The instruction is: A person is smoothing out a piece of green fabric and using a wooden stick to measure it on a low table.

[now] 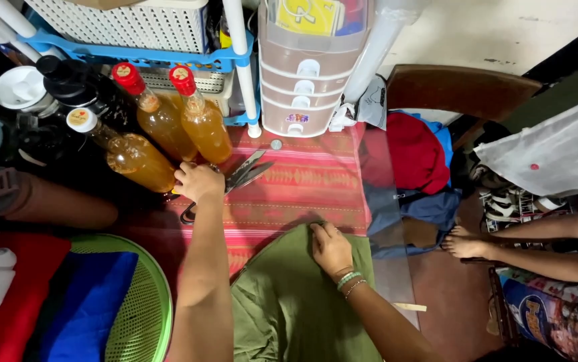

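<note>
— So, what has the left hand (pixel 198 181) got?
— Its fingers are wrapped around the handles of a pair of scissors (pixel 238 177), blades parted and pointing toward the far edge of the red striped mat (pixel 309 181).
— And the right hand (pixel 331 249)?
— Flat, fingers pressing down on the top edge of the green cloth (pixel 289 302), which lies over the mat's near edge.
— What's close by?
— Bottles of amber liquid (pixel 202 124) stand just beside the left hand; a green basket (pixel 145 308) sits at the near left.
</note>
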